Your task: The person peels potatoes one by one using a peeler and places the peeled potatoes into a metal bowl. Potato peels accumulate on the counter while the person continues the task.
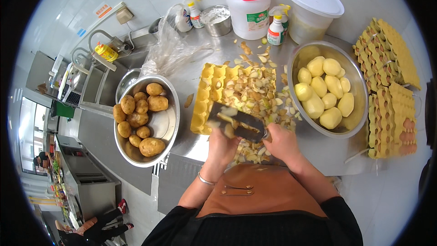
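Note:
My right hand [281, 143] grips the handle of a dark, broad-bladed cleaver [251, 133], its blade slanting up to the left with pale peel strips on it. Below the blade my left hand [223, 145] curls around what looks like a potato [229, 130], blurred and mostly hidden by the blade. Under both hands lies a yellow egg tray [201, 109], heaped with potato peels [252, 90]. To the left, unpeeled potatoes [137, 119] sit in a steel bowl [174, 116]. Peeled potatoes [319, 87] fill part of another steel bowl [363, 109] on the right.
Stacked egg trays [384, 116] holding eggs stand at far right. Along the wall are a red-lidded jar [249, 10], a white-lidded tub [312, 10], spray bottles [276, 30] and a pot of white powder [216, 24]. A plastic bag [170, 49] lies near the sink [102, 85]. Other people work at lower left.

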`<control>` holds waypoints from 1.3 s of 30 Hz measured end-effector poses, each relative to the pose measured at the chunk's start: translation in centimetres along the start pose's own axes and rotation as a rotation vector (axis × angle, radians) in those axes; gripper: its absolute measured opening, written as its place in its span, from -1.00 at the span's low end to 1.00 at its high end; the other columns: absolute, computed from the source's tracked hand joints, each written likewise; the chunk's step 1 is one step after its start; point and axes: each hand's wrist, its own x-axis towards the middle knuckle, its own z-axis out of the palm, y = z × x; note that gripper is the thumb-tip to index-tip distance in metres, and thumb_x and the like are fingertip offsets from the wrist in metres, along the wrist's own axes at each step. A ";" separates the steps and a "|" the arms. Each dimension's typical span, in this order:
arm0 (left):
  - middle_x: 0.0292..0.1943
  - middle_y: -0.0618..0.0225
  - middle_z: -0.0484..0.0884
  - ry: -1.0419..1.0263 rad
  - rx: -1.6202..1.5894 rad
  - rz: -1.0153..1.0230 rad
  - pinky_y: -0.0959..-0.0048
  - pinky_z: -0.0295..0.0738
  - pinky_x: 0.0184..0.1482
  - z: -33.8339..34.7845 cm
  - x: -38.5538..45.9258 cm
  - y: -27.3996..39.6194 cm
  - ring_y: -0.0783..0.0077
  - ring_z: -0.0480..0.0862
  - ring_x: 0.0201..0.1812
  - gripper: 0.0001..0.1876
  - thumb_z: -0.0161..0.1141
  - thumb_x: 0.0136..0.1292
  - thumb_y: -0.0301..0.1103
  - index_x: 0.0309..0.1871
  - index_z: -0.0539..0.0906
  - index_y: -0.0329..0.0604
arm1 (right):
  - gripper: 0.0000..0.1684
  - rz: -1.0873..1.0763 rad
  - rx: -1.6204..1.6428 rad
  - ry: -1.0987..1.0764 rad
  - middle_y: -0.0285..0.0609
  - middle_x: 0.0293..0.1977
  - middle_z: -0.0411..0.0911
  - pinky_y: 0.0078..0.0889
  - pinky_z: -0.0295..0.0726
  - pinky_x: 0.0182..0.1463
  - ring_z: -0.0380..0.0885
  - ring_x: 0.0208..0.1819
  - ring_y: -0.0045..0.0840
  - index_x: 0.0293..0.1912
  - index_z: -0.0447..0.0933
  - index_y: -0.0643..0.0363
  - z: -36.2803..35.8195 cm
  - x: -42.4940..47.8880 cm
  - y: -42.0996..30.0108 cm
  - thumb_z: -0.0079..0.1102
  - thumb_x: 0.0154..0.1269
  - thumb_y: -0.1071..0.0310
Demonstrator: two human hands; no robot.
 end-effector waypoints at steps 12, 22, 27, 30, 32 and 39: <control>-0.07 0.23 0.58 -0.188 0.528 0.351 0.28 0.52 -0.24 -3.7 1.0 -0.6 0.28 0.60 -0.16 -0.51 -0.18 0.47 0.09 0.17 0.38 -0.14 | -0.63 0.083 0.059 -0.078 0.06 -0.38 0.59 -0.05 0.57 -0.27 0.60 -0.32 -0.05 -0.13 0.47 0.17 -1.0 0.7 0.5 0.27 0.09 0.22; -0.08 0.29 0.56 -0.139 0.323 0.162 0.31 0.49 -0.07 -2.0 1.2 0.2 0.34 0.56 -0.09 -0.45 -0.23 0.46 0.17 0.15 0.42 -0.13 | -0.63 0.045 0.104 -0.084 0.08 -0.39 0.59 -0.11 0.56 -0.26 0.59 -0.30 -0.03 -0.15 0.48 0.23 -1.1 -0.4 -1.1 0.32 0.06 0.30; -0.16 0.28 0.55 -0.047 -0.009 -0.022 0.33 0.45 -0.20 -1.7 0.1 0.4 0.30 0.55 -0.18 -0.44 -0.16 0.42 0.19 0.12 0.42 -0.14 | -0.66 0.133 0.126 -0.036 0.03 -0.35 0.60 -0.06 0.56 -0.31 0.59 -0.32 -0.05 -0.18 0.46 0.23 0.3 0.5 0.2 0.29 0.07 0.28; -0.10 0.23 0.57 -0.209 0.020 -0.040 0.37 0.47 -0.17 -2.5 -0.2 0.9 0.30 0.56 -0.12 -0.39 -0.14 0.39 0.23 0.11 0.47 -0.17 | -0.65 0.299 0.048 -0.169 0.05 -0.34 0.60 -0.06 0.56 -0.30 0.59 -0.32 -0.03 -0.17 0.46 0.21 -0.5 0.9 2.1 0.30 0.06 0.28; -0.03 0.25 0.58 -0.248 0.061 -0.015 0.39 0.49 -0.07 -3.7 0.9 0.6 0.33 0.56 -0.05 -0.36 -0.11 0.37 0.26 0.17 0.46 -0.14 | -0.64 0.155 0.116 -0.106 0.05 -0.36 0.59 -0.06 0.56 -0.30 0.59 -0.34 -0.03 -0.17 0.46 0.20 -0.5 0.6 0.9 0.30 0.05 0.26; -0.10 0.17 0.57 -0.270 0.207 0.130 0.38 0.50 -0.26 -4.0 0.2 0.6 0.32 0.59 -0.12 -0.33 0.04 0.31 0.23 0.13 0.42 -0.28 | -0.66 0.214 0.133 -0.198 0.09 -0.40 0.58 -0.04 0.55 -0.28 0.58 -0.31 0.00 -0.19 0.46 0.23 -0.9 1.1 0.7 0.27 0.07 0.25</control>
